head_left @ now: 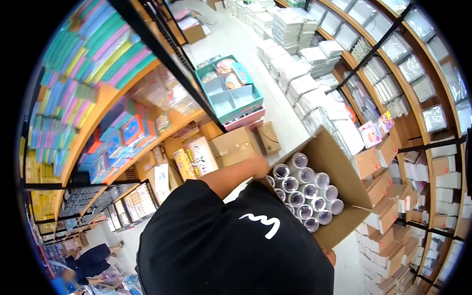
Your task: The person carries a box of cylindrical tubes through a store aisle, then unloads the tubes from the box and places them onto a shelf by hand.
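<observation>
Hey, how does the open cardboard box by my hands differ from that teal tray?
The cardboard box is plain brown; the teal tray is blue-green. The box is packed with many clear cylinders; the tray holds just a few items. The tray has dividers, while none show in the box. Both are open on top.

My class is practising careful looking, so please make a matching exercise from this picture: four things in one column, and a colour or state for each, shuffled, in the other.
Things:
1. Round containers
2. Cardboard box around those containers
3. Shirt of the person wearing the camera
4. Divided tray on the floor side

Colours and states:
A. Black
B. Teal
C. Brown, open at the top
D. See-through, packed side by side

Pairs: 1-D, 2-C, 3-A, 4-B
</observation>
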The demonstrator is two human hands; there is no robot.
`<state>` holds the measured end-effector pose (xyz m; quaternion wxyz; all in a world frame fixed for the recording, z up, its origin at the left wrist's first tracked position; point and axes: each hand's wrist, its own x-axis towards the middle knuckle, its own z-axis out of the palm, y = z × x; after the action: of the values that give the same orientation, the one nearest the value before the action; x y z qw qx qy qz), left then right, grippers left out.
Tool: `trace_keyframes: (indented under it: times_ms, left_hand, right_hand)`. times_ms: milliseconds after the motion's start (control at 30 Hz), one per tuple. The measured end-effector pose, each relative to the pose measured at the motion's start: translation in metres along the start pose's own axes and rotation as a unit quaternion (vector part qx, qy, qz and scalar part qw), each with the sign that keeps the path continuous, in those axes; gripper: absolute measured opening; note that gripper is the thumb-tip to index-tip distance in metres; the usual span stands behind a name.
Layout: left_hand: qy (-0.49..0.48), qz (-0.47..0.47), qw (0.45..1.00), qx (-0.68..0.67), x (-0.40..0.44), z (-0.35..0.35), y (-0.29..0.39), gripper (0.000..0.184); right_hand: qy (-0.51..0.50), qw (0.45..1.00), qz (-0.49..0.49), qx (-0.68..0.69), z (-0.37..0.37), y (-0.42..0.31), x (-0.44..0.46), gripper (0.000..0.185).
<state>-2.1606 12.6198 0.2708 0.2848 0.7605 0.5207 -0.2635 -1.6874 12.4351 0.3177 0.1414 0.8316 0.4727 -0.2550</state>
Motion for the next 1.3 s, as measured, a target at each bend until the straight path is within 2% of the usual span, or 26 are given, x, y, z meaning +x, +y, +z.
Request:
trace_keyframes:
  times_ms: [133,267,367,433,467,500,567,600,667,700,767,833,900,933,1000,1100,1133,1167,1233,1300]
  left_hand:
    - [-0.041,0.045,0.998,0.014,0.034,-0.048,-0.011,0.027]
    - [-0.045,0.023,0.999,0.009,0.087,-0.026,-0.022,0.027]
    - [-0.044,-0.003,0.999,-0.003,0.098,-0.018,-0.018,0.027]
    - [-0.05,-0.014,0.999,-0.013,0.104,-0.021,-0.008,0.028]
    - [-0.055,-0.022,0.998,-0.024,0.107,-0.021,-0.001,0.028]
    - [-0.056,-0.026,0.998,-0.023,0.115,-0.014,0.007,0.028]
    - [-0.019,-0.075,0.99,-0.121,0.141,0.01,0.023,0.028]
    - [-0.018,-0.074,0.99,-0.122,0.148,0.018,0.033,0.028]
    - [0.034,-0.097,0.963,-0.248,0.159,0.034,0.057,0.032]
    - [0.038,-0.098,0.962,-0.25,0.17,0.053,0.067,0.032]
    - [0.034,-0.007,0.983,-0.178,0.193,0.094,0.086,0.037]
    - [0.067,0.0,0.977,-0.204,0.187,0.124,0.112,0.039]
    - [0.091,-0.061,0.942,-0.317,0.178,0.153,0.13,0.042]
    - [0.094,-0.073,0.941,-0.318,0.17,0.159,0.134,0.042]
    - [-0.03,-0.145,0.939,-0.311,0.142,0.159,0.151,0.045]
    - [-0.076,-0.156,0.943,-0.285,0.113,0.169,0.165,0.046]
    - [-0.03,-0.192,0.926,-0.323,0.103,0.177,0.172,0.047]
    - [-0.032,-0.201,0.923,-0.328,0.094,0.183,0.177,0.047]
    - [0.038,-0.224,0.904,-0.361,0.077,0.189,0.186,0.046]
    - [0.049,-0.239,0.89,-0.385,0.078,0.197,0.182,0.046]
  right_hand:
    - [-0.002,1.0,0.016,0.008,-0.017,-0.013,0.042,0.05]
    - [-0.009,1.0,0.01,-0.015,-0.037,-0.031,0.06,0.05]
    - [-0.027,0.999,0.027,0.01,-0.014,-0.017,0.081,0.049]
    - [-0.062,0.997,-0.03,0.029,0.008,0.007,0.112,0.048]
    - [-0.03,0.998,-0.026,0.048,-0.013,-0.012,0.1,0.046]
    - [-0.027,0.998,-0.033,0.047,-0.02,-0.014,0.103,0.046]
    - [-0.029,0.997,-0.057,0.042,-0.028,-0.001,0.123,0.046]
    - [-0.03,0.996,-0.067,0.042,-0.027,0.01,0.134,0.046]
    - [-0.037,0.994,-0.091,0.053,-0.025,0.036,0.156,0.046]
    - [-0.041,0.992,-0.102,0.059,-0.023,0.048,0.166,0.046]
    - [-0.055,0.988,-0.123,0.073,-0.021,0.073,0.187,0.046]
    - [-0.075,0.983,-0.141,0.088,-0.015,0.1,0.21,0.046]
    - [-0.097,0.977,-0.156,0.108,-0.008,0.125,0.233,0.046]
    - [-0.107,0.974,-0.161,0.119,-0.004,0.137,0.244,0.046]
    - [-0.13,0.967,-0.171,0.136,0.004,0.157,0.265,0.046]
    - [-0.16,0.958,-0.185,0.151,0.01,0.178,0.295,0.046]
    - [-0.167,0.955,-0.19,0.155,0.012,0.181,0.304,0.046]
    - [-0.174,0.952,-0.195,0.162,0.013,0.183,0.311,0.046]
    - [-0.181,0.946,-0.206,0.173,0.017,0.184,0.324,0.046]
    - [-0.178,0.938,-0.231,0.189,0.029,0.181,0.344,0.046]
